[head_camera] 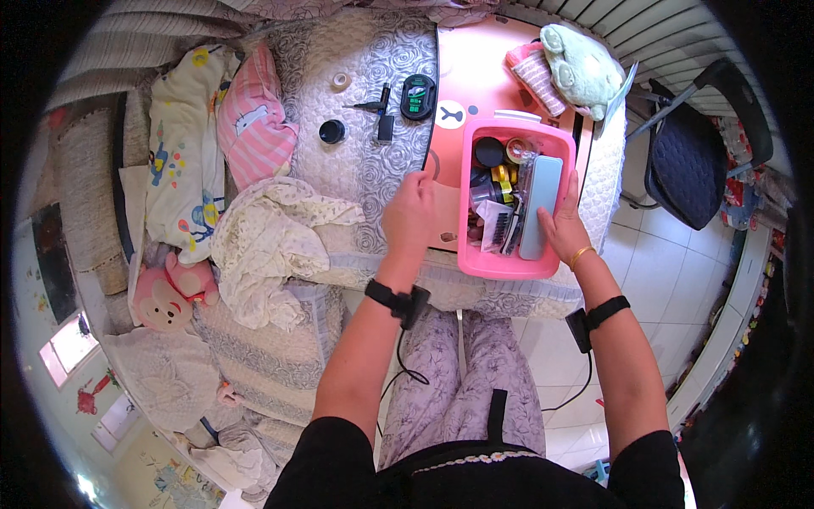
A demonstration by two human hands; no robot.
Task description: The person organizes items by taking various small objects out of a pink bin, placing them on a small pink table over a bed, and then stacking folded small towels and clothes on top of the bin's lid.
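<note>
A pink plastic basket (464,257) stands before me on a pink mat with a cartoon face (455,57). In it lie a light-blue case (541,203), a round black lid (489,152), a tape roll (518,149), a black comb (502,226) and small packets. My right hand (564,223) rests on the basket's right rim, thumb inside by the case, fingers apart. Left of the basket, my left hand (410,207) is loosely curled above the mat's edge; whether it holds something small is hidden. Farther left lie a black jar (331,132), a tape roll (341,81), a small black box (385,128) and a black oval case (418,97).
A green plush toy (582,67) and a striped cloth (539,79) lie at the mat's far right. Pillows (257,127), a crumpled cloth (273,242) and a pink plush monkey (165,299) are at left. A black folding chair (687,159) stands right.
</note>
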